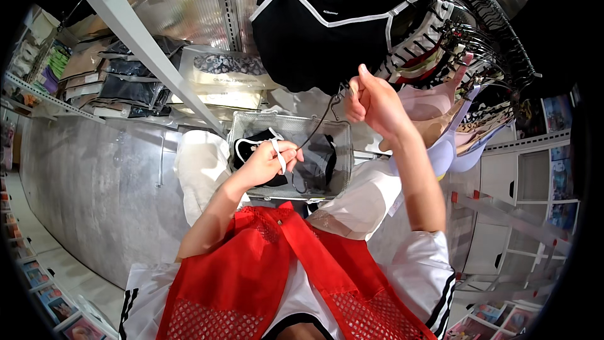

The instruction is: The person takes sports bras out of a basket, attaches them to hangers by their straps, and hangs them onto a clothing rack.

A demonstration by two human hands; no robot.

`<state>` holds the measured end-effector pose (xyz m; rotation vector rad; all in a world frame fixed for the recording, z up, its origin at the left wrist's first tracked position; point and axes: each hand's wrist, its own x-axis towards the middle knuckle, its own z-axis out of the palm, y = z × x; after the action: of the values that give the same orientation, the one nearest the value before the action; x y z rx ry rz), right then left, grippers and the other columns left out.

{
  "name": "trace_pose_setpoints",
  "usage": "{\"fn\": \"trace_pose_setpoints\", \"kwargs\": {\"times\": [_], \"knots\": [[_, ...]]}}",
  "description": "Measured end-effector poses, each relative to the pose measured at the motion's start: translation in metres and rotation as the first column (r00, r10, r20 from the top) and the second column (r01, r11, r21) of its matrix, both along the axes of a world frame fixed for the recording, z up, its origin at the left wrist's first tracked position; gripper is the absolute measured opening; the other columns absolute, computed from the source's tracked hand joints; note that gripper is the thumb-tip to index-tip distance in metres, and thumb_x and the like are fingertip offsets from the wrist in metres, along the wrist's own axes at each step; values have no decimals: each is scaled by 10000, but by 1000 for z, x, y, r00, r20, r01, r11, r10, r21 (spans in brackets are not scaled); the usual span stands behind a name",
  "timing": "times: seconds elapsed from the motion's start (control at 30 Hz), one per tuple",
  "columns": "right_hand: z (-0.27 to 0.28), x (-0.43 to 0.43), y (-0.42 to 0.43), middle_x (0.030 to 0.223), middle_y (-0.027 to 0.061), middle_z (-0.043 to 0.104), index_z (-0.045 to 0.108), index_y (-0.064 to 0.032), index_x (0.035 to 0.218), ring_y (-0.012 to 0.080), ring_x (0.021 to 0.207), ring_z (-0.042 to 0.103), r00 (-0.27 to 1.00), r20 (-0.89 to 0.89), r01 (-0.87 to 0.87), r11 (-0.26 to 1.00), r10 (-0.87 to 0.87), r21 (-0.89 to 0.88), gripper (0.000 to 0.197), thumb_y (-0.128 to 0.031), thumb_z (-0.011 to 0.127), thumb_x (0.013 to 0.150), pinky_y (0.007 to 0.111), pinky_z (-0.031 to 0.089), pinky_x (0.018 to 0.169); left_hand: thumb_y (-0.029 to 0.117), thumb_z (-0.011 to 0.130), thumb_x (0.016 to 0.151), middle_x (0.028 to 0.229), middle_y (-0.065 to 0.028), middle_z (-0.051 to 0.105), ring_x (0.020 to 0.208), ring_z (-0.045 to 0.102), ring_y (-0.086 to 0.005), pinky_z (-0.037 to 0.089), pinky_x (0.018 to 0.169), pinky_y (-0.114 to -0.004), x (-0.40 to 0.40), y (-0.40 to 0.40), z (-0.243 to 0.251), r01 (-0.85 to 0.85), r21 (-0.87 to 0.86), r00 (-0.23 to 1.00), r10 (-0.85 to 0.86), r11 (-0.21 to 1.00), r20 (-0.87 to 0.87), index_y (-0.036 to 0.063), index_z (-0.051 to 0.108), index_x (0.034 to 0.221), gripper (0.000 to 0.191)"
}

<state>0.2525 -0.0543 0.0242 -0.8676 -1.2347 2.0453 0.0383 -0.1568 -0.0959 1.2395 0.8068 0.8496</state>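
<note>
My left hand [276, 160] grips a thin dark hanger [315, 128], which slants up to the right above a wire mesh basket [344, 151]. A white strap [279, 155] loops over the fingers of that hand. Below it, a black garment with white trim [247, 147] lies partly inside the basket, partly covered by the hand. My right hand [373, 104] is raised with its fingers curled at the hanger's upper end, where a small dark part meets the fingertips. Straight ahead hangs a black camisole top with white edging [321, 42], close above the right hand.
Bras [441, 156] and other garments crowd a rail at right. A pale metal post [141, 42] slants across the left. Bagged clothes [127, 85] fill a low shelf behind it. A stepladder [514, 222] stands at right. My knees [203, 170] flank the basket.
</note>
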Motion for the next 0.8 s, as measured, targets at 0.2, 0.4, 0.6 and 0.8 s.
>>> {"fn": "trace_pose_setpoints", "kwargs": {"times": [0.2,0.4,0.6,0.8], "knots": [[-62,-23,-63,950,89,570,519,17,1051,168,847,553,960,-115,268,956,-254,121,444,-384,358,947,305,447,787,201,425,939,592,1,484,512,427,-52,342,477,-191,12,-5,6,6,-21,991,-3,1000,136,7,559,841,255],[-112,-43,-132,1223,82,435,308,-1,1314,169,1136,408,967,-60,254,927,-247,276,505,-267,474,919,308,310,973,283,411,944,613,19,482,548,411,-42,306,505,-187,18,-9,8,-86,-108,975,105,990,196,49,555,871,284],[-127,-49,-154,1371,103,264,108,-25,1396,191,1242,309,938,-258,302,912,-231,278,707,-217,548,878,338,283,1001,212,399,955,671,22,487,584,483,-48,401,517,-182,27,-14,32,-99,-154,983,121,983,141,27,543,895,242],[-112,-49,-152,1425,123,227,151,-24,1398,233,1204,384,928,-338,253,932,-157,261,673,-61,500,824,336,310,985,166,384,950,694,-18,508,548,539,-78,498,496,-206,29,-23,43,-331,-36,932,332,943,142,5,516,961,209]]}}
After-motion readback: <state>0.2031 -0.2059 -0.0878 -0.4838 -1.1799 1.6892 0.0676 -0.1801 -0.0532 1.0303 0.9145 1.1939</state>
